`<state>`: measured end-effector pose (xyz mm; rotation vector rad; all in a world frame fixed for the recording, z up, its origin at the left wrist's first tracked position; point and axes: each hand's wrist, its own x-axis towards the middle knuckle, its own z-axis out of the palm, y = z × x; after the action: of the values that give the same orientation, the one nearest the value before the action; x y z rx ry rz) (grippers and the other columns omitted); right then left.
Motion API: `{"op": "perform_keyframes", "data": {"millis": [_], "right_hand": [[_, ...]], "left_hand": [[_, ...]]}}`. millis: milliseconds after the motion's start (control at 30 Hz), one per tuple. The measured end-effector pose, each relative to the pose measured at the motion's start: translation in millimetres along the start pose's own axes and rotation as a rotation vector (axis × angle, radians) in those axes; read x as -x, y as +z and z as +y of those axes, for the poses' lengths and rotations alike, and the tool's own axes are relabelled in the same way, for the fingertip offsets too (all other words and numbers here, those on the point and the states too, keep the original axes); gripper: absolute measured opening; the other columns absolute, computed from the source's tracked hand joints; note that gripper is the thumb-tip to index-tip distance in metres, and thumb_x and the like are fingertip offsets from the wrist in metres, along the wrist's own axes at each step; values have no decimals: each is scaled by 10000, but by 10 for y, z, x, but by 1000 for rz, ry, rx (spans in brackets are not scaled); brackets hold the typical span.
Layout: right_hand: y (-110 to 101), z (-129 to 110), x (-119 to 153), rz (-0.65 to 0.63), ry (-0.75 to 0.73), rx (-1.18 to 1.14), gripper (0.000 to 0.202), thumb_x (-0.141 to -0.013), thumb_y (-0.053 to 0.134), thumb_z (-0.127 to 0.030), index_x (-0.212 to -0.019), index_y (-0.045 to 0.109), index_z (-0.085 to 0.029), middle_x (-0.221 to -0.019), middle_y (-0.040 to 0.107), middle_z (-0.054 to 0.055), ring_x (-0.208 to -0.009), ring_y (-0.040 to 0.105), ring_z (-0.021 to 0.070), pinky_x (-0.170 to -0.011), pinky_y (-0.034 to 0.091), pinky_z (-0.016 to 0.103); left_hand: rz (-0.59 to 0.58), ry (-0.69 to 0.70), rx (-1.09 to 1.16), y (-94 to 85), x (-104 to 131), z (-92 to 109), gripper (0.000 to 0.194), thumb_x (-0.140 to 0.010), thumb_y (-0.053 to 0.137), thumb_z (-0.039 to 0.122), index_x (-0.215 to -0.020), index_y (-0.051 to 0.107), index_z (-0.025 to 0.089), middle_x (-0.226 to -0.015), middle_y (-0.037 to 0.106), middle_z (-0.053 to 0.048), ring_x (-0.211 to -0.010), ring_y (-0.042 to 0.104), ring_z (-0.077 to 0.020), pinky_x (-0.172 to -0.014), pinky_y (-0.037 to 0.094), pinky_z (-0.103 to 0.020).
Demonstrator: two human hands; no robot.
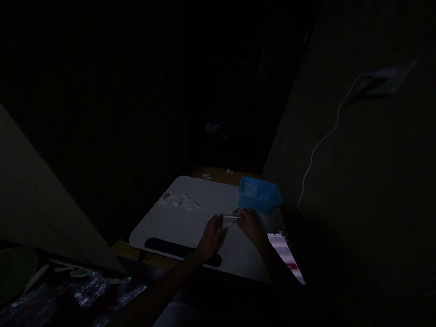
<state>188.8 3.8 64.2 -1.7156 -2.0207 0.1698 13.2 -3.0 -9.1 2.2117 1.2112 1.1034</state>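
In the dim light, my right hand (250,224) is closed on a thin pale item (231,218), light along its upper edge and somewhat see-through below. Its exact kind is too dark to make out. My left hand (209,239) is just left of that item, its fingers extended and the thumb apart from them. I cannot tell whether it touches the item. Both hands are over a white low table (170,225). Crumpled whitish pieces (180,200) lie on the table's left side, and a blue plastic basket (259,195) with something pale inside stands beyond my right hand.
A lit phone (286,256) lies by the table's right edge. A black strip (170,246) runs along the near edge. A small pink-and-white object (230,172) is on the floor behind. A white cable (316,147) hangs along the right wall; shiny crumpled plastic (90,290) is at lower left.
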Motion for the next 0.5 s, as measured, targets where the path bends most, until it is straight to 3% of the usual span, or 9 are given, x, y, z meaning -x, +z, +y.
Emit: {"op": "perform_keyframes", "data": {"millis": [67,133,200,367,433,500], "right_hand": [[7,-60,136,140,-62,62,144,-699,474,-130,-785,571,-193,-873,583,47,-878,493,189,-787,345,298],[87,-105,324,120,-103,143,133,-694,486,-140,-780,566,-203,-891,572,40,-892,473,197,-804,322,315],[194,-126,507,54,-146,198,107,-687,506,-162,-766,560,-210,-897,564,32,-918,454,200,-829,295,328],[318,-103,674,30,-135,196,87,-707,499,-195,-763,565,-211,-913,568,21,-955,447,189,-855,272,328],[323,-83,634,28,-123,193,133,-746,460,-198,-782,586,-219,-915,590,18,-951,468,179,-864,276,327],[347,-66,589,36,-120,215,237,-792,404,-212,-947,584,-218,-1044,583,40,-1035,449,185,-897,265,338]], "left_hand": [[86,-121,83,8,-3,-54,470,-897,170,368,-1308,138,144,-1348,277,-153,-1237,269,-206,-987,298,-404],[121,-163,112,5,-6,-73,458,-896,166,360,-1302,160,147,-1343,286,-154,-1233,277,-209,-985,294,-417],[101,-95,84,-21,-13,-39,450,-893,184,346,-1297,194,148,-1333,309,-149,-1228,282,-211,-984,285,-429],[-170,234,-174,-122,-36,166,392,-861,317,262,-1248,359,216,-1333,356,-65,-1235,267,-193,-989,257,-411],[-271,276,-290,-118,-33,209,394,-845,335,226,-1235,385,208,-1330,366,-68,-1229,285,-195,-970,268,-427],[-333,272,-393,-81,-23,204,423,-835,333,213,-1256,358,174,-1333,359,-97,-1231,288,-204,-960,260,-458]]}}
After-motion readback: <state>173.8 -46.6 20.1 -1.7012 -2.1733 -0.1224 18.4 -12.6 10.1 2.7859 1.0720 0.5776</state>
